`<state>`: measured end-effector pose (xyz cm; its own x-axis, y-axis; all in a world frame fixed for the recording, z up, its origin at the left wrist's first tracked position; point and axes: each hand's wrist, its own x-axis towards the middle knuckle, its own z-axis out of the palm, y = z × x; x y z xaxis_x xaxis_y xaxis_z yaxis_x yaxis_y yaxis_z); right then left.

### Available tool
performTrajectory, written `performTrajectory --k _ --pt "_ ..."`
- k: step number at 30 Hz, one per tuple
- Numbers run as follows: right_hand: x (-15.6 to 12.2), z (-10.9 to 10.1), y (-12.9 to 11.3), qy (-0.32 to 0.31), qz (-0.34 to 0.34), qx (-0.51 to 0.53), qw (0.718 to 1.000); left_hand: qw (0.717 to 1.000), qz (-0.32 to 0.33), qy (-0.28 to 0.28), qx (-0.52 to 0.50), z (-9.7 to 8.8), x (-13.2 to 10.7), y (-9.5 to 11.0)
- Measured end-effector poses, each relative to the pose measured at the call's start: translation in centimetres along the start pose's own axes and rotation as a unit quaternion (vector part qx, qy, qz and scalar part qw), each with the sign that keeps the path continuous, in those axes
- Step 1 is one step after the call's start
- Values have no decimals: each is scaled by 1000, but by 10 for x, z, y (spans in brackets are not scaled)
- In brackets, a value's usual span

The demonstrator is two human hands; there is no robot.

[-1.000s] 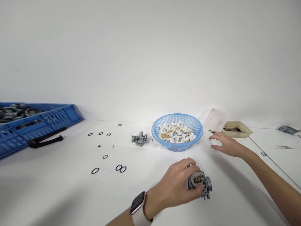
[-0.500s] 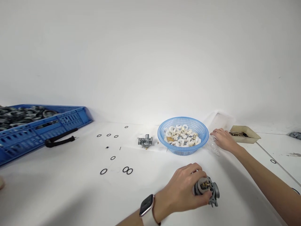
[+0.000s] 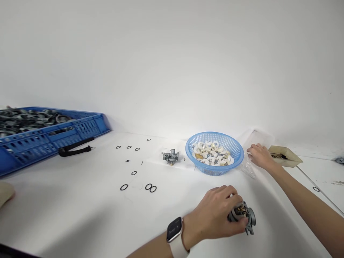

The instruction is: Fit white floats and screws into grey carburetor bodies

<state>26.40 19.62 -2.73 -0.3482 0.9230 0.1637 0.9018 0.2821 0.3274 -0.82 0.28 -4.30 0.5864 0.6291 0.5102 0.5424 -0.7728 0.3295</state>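
Note:
My left hand, with a pale smartwatch on the wrist, is wrapped round a grey metal carburetor resting on the white table near the front. My right hand reaches out to the right of a blue mesh basket and rests with curled fingers on a crumpled clear plastic bag. The basket holds several white and tan curved parts. A beige tray with small dark parts sits just beyond my right hand. I cannot see anything pinched in the right fingers.
A second small carburetor stands left of the basket. Several black O-rings lie scattered on the table. A blue crate full of metal parts sits far left, with a black-handled tool beside it. Another O-ring lies right.
My right hand has moved further out, from beside the basket to the plastic bag by the beige tray. The left hand keeps its hold on the carburetor. The view has shifted.

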Motion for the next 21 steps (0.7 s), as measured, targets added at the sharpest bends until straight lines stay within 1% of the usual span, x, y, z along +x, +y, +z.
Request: performTrajectory --k 5,12,21 --pt "-1 5 5 -16 12 -27 999 1000 -1 -3 -1 -1 0 1" --pt "-12 8 15 -28 1 -46 999 1000 -2 -16 10 -2 2 1" --pt "-20 16 27 -33 -1 -37 999 1000 -1 -17 15 0 1 0"
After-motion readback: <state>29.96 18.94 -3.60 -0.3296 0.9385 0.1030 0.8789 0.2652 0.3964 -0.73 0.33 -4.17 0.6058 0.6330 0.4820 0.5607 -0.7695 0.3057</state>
